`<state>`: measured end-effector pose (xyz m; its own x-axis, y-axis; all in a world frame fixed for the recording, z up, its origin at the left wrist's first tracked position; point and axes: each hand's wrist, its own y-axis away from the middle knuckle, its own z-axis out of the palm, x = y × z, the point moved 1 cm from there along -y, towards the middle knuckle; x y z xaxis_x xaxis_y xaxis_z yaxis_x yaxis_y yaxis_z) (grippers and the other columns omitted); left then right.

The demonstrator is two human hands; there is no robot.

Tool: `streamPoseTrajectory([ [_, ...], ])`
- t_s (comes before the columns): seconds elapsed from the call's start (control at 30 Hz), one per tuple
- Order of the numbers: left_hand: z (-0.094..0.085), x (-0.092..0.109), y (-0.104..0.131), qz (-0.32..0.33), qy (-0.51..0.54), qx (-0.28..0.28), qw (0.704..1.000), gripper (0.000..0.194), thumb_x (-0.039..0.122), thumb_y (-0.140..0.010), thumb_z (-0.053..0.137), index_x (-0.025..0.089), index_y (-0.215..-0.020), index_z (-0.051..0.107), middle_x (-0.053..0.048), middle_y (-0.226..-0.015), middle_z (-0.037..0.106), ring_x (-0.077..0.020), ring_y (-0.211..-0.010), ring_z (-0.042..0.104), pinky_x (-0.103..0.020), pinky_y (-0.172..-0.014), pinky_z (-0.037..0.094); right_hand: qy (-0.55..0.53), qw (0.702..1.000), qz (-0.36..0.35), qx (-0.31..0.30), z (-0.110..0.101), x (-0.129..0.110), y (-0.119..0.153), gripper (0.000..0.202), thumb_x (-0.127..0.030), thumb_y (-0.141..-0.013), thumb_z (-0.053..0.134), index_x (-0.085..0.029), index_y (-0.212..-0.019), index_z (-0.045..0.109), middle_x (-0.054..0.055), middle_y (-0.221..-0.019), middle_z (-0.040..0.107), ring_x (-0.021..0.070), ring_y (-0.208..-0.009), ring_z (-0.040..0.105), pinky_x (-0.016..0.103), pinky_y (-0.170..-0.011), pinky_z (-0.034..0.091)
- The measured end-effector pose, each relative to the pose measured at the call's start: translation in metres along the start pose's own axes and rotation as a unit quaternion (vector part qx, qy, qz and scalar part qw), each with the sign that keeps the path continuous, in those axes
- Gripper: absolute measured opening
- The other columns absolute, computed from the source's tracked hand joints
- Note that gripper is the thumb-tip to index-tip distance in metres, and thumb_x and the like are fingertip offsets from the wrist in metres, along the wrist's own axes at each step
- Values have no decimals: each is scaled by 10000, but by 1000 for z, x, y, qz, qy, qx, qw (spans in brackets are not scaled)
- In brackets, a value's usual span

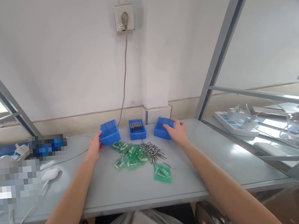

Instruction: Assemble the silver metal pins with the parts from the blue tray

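My left hand (96,146) grips the outer side of a blue plastic bin (111,140), which is tilted. My right hand (177,129) is closed on the near right wall of another blue bin (162,136), its thumb over the rim. Both held bins look empty inside. Between them stands a third blue bin (138,136) with small dark cylinders with shiny tops (136,126) in rows. In front of the bins lie several green plastic bags (132,151) with small parts inside. A loose pile of metal pins or screws (154,150) lies beside them. One green bag (162,173) is nearer to me.
A grey table (136,197) stands against the wall, between slanted metal frame posts (220,53). A cable (125,72) hangs from the wall socket (124,18). A white charger-like item (50,174) and cords lie at left; a white power strip (234,124) lies at right.
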<state>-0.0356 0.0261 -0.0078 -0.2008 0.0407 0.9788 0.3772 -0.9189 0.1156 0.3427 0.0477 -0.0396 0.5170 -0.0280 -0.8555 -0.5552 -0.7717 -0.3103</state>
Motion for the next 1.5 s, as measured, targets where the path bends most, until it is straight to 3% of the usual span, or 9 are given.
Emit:
streamPoseTrajectory([
  [0.13, 0, -2, -3, 11, -1, -20, 1000, 334, 461, -659, 674, 189, -770, 515, 38, -604, 497, -89, -476, 471, -193, -414, 325, 93, 975, -197, -44, 6, -2, 10, 364, -552, -798, 561, -273, -984, 701, 121, -1069, 522, 326, -1073, 438, 501, -953, 324],
  [0.3, 0, -5, -6, 10, -9, -23, 1000, 305, 457, -685, 641, 197, -718, 484, 54, -554, 442, -78, -428, 418, -193, -384, 289, 140, 937, -297, -123, 11, -5, 14, 300, -353, -903, 454, -244, -964, 727, 109, -956, 572, 272, -974, 477, 465, -942, 331],
  [0.7, 4, -5, -5, 28, -30, -24, 999, 352, 495, -677, 645, 182, -819, 571, 24, -614, 535, -94, -473, 484, -189, -413, 350, 80, 928, -325, -164, 22, -9, 18, 294, -297, -922, 429, -203, -1002, 696, 87, -967, 567, 229, -976, 519, 385, -927, 408],
  [0.87, 19, 7, -20, 48, -103, -16, 993, 405, 516, -687, 640, 193, -932, 625, -13, -728, 604, -106, -537, 524, -205, -465, 404, 67, 927, -332, -161, 26, -10, 20, 276, -284, -913, 438, -200, -989, 690, 91, -970, 574, 231, -977, 531, 396, -934, 415],
  [0.97, 30, 10, -32, 51, -146, -21, 988, 378, 504, -693, 637, 182, -890, 627, -12, -664, 573, -104, -493, 493, -207, -435, 378, 65, 927, -336, -155, 27, -11, 21, 264, -276, -909, 442, -200, -972, 687, 95, -973, 579, 235, -976, 534, 402, -925, 422],
  [1.07, 38, 5, -39, 52, -165, -25, 985, 341, 486, -707, 618, 171, -839, 619, 1, -585, 524, -104, -442, 459, -206, -393, 332, 67, 926, -336, -156, 26, -12, 23, 261, -280, -914, 437, -200, -973, 680, 92, -979, 576, 232, -978, 536, 396, -923, 424],
  [1.23, 46, -12, -42, 69, -215, -25, 974, 335, 478, -714, 615, 159, -805, 659, -25, -563, 558, -142, -445, 503, -245, -409, 387, 74, 925, -338, -159, 25, -15, 26, 237, -296, -904, 470, -195, -979, 671, 92, -993, 566, 232, -991, 530, 392, -937, 415],
  [1.37, 46, -17, -41, 94, -263, -27, 960, 394, 519, -748, 578, 153, -829, 700, -91, -651, 651, -213, -567, 603, -290, -494, 449, 76, 923, -341, -162, 27, -16, 29, 225, -291, -898, 477, -200, -981, 665, 90, -1000, 566, 227, -989, 531, 384, -938, 414],
  [1.5, 45, -19, -40, 128, -306, -43, 942, 395, 522, -759, 578, 164, -837, 726, -129, -851, 718, -295, -842, 655, -346, -698, 482, 74, 927, -336, -150, 28, -15, 29, 227, -293, -892, 474, -211, -982, 666, 89, -1010, 568, 240, -1007, 517, 405, -941, 409],
])
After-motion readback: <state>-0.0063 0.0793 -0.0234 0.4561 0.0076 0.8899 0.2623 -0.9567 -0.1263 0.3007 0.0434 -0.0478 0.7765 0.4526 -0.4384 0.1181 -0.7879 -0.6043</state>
